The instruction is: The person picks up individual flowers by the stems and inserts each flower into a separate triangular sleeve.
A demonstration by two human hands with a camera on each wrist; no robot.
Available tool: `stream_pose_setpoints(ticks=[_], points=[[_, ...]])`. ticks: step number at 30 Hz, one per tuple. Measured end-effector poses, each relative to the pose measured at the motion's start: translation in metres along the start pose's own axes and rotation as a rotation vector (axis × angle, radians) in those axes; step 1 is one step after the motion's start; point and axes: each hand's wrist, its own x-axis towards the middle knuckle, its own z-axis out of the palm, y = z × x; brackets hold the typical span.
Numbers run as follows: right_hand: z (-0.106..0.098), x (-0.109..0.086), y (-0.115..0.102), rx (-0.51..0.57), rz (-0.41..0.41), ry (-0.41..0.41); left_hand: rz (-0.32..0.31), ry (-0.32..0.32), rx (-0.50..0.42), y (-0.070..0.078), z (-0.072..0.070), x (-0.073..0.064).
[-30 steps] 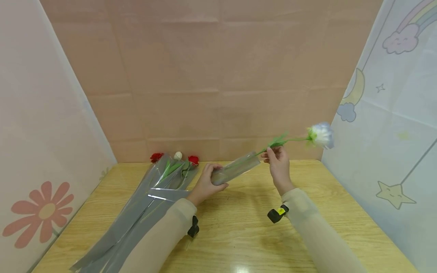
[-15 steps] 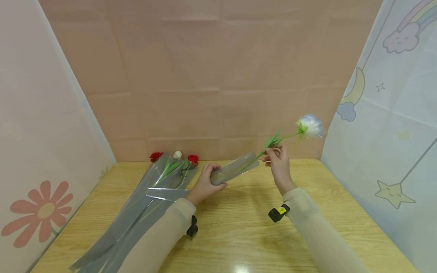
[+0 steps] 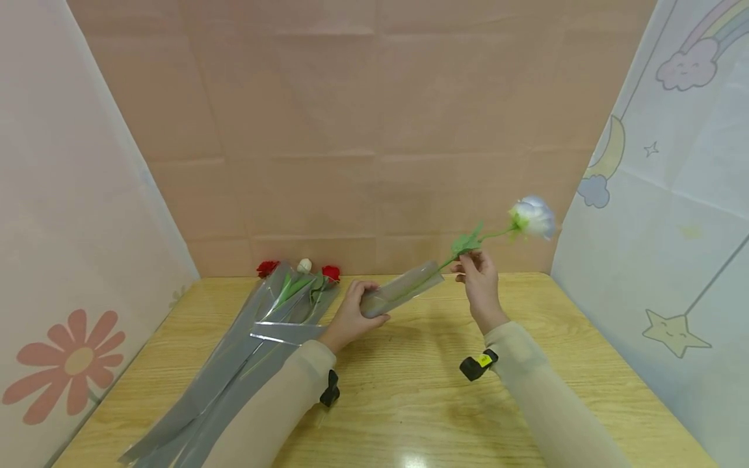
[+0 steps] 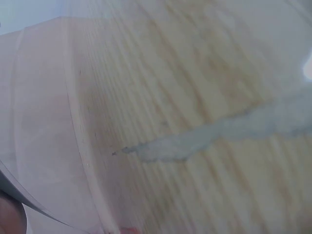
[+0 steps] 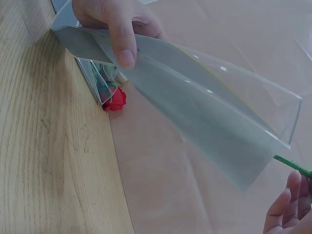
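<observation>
My left hand point(image 3: 353, 311) grips the lower part of a narrow clear-and-grey plastic flower sleeve point(image 3: 405, 290), holding it tilted above the table with its open end up and to the right. In the right wrist view the thumb lies across the sleeve point(image 5: 195, 102). My right hand point(image 3: 481, 289) pinches the green stem of a white flower with pale blue petal tips point(image 3: 534, 218), close below its leaves point(image 3: 465, 244). The stem's lower part runs into the sleeve's mouth; the bloom points up and right, outside it. The left wrist view mostly shows the table point(image 4: 185, 97).
On the left of the wooden table point(image 3: 409, 403) lie grey sleeves point(image 3: 234, 364) with a red carnation-like flower point(image 3: 268, 269), a white bud point(image 3: 304, 266) and a red rose point(image 3: 330, 273). Behind stands a pinkish-brown backdrop point(image 3: 374, 130); printed white panels point(image 3: 673, 260) flank the table.
The white flower has shifted left and a little up, its stem tilting more steeply as it enters the sleeve. Both hands have barely moved.
</observation>
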Motion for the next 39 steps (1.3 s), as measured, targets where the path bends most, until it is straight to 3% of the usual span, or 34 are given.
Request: stream_pose_setpoints(ticks=[10,19,32,39], points=[[-0.0016,0.0000,-0.0067,0.077,0.047,0.018,-0.014,-0.001,0.014,0.0022,-0.0006,-0.0007],[-0.0011,0.0019,-0.0075,0.058,0.028,0.049,-0.028,-0.003,0.009,0.0004,-0.0002,-0.0010],[-0.0045,0.0025,-0.0017,0.117,-0.004,0.006,-0.027,0.009,0.010,0.0014,-0.0045,-0.0002],[-0.0040,0.0008,-0.0036,0.076,-0.023,-0.031,-0.023,0.012,-0.004,0.0019,-0.0052,0.0009]])
